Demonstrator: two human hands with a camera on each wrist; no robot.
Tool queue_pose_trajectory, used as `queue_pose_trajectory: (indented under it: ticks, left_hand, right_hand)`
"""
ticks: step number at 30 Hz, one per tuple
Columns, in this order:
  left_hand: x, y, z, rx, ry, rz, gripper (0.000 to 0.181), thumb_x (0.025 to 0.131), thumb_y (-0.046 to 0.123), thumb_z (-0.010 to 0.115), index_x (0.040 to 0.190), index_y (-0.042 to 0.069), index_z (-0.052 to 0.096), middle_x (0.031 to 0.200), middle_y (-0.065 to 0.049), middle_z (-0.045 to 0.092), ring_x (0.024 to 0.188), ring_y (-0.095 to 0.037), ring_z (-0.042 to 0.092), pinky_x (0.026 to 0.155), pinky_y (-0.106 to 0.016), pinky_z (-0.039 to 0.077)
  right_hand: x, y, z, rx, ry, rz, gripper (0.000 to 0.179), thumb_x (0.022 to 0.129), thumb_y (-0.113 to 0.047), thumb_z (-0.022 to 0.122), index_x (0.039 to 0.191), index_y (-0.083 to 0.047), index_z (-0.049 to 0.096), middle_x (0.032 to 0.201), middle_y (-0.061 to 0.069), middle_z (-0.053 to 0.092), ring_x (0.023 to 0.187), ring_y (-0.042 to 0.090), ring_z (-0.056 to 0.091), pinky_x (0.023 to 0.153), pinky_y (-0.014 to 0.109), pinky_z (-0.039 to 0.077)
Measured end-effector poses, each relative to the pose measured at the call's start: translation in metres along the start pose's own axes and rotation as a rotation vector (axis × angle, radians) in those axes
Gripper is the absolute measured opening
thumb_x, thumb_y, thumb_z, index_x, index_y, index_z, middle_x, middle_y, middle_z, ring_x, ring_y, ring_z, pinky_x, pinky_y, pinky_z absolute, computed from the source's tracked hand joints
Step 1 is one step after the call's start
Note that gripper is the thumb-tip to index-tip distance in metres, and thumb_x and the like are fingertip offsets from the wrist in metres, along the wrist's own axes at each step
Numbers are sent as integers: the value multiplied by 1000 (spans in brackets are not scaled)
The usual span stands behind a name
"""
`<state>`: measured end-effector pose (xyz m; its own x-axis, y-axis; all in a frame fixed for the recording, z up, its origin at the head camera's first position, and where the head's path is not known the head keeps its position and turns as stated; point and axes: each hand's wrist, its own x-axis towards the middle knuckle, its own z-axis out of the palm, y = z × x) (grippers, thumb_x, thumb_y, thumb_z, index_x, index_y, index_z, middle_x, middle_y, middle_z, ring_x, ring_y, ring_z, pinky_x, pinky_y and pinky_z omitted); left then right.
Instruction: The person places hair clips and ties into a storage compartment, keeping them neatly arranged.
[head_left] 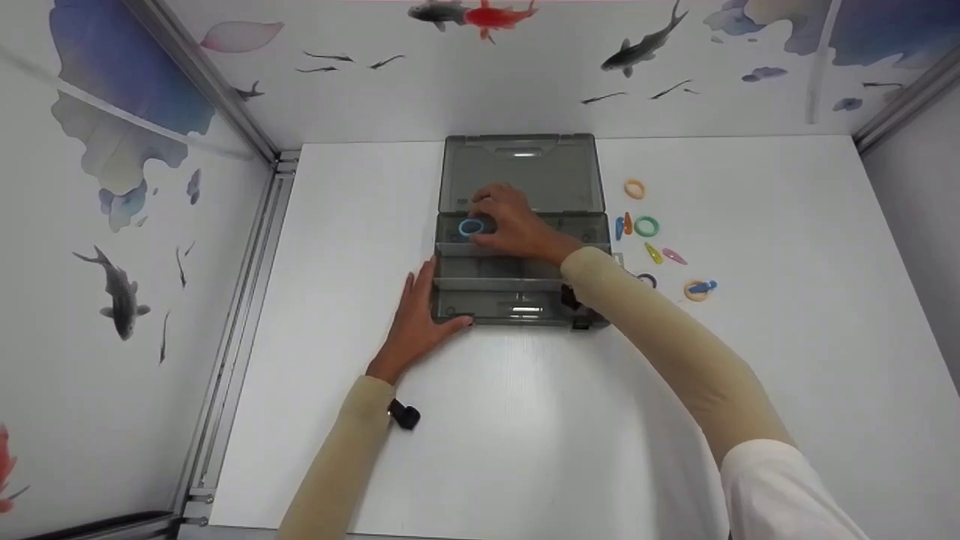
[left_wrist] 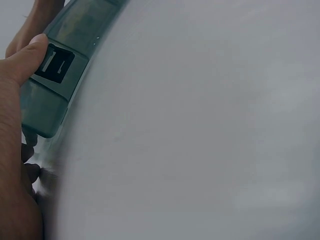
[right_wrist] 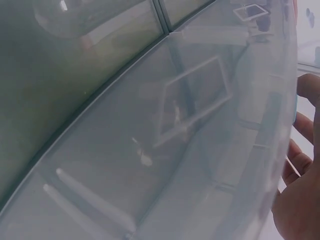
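Right hand [head_left: 510, 223] pinches blue ring [head_left: 461, 227] at left end of box's [head_left: 495, 303] back compartment [head_left: 577, 223]; left hand [head_left: 418, 315], fingers spread, braces near-left corner; best keep box steady, lower ring clear of divider [head_left: 454, 250], then loosen.

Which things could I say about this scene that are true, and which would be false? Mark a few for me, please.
1. The right hand holds a blue ring. True.
2. The lid of the box is shut. False: it is open.
3. The left hand touches the box. True.
4. The green ring lies inside the box. False: it lies on the table, right of the box.
5. A pink clip lies near a yellow clip. True.
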<state>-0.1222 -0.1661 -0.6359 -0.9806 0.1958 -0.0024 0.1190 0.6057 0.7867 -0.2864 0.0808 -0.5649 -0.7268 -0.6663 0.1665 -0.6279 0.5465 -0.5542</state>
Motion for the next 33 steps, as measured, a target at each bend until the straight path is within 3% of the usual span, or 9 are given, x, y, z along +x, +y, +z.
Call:
queue_pose_trajectory:
  ticks: [14,22,33]
  left_hand:
    - [-3,0,-1,-12,2,-17,124,89,74,81,179,31,8,185,-8,15,169,-45,2,130,-71,18]
    - [-1,-5,2,1,6,4,124,89,76,80,180,30,9,185,-8,16,169,-47,3,130,-71,20]
    - [0,-5,2,8,-1,-10,123,88,80,77,179,38,5,185,-2,14,169,-44,3,129,-71,20]
  right_hand:
    - [2,0,3,-3,-16,31,44,100,-30,84,133,-2,74,153,18,57,143,36,48,125,60,31]
    - [-1,4,2,21,-37,32,50,104,-34,80,140,-1,71,157,21,54,148,38,44,125,63,30]
    - [-14,9,-14,37,-13,5,46,103,-31,82,135,2,73,154,23,55,146,41,46,123,62,32]
